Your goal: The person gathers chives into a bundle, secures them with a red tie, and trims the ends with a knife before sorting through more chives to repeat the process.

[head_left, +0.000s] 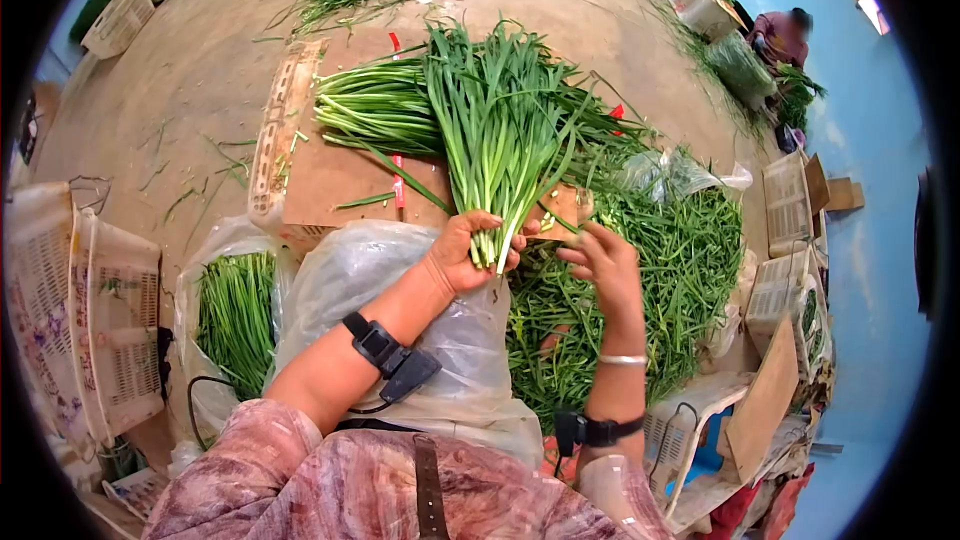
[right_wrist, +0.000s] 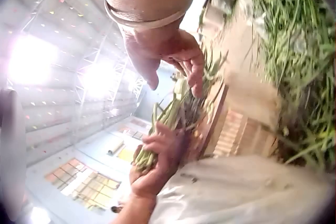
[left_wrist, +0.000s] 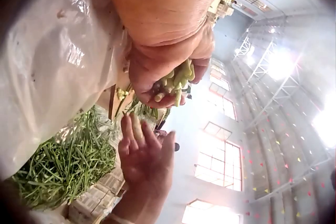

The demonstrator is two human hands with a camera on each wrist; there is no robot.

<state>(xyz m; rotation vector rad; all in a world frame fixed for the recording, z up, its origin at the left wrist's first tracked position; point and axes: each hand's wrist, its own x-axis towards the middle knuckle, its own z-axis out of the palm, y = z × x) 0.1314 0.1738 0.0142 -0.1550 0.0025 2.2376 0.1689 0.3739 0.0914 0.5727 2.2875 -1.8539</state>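
My left hand grips a bunch of garlic chives around its pale cut ends, the flat leaves fanning away over the board. In the left wrist view, several stem ends poke out between the thumb and fingers. Just right of the bunch is my right hand, fingers apart and slightly bent. One green strand reaches close to its fingertips in the head view. The left wrist view shows its palm with nothing in it. Another bunch of chives lies on the brown board, left of the held one.
A big heap of loose green leaves spreads at the right. Clear plastic covers my lap. A bag of chives and white crates stand at the left. More crates line the right wall, where another person sits.
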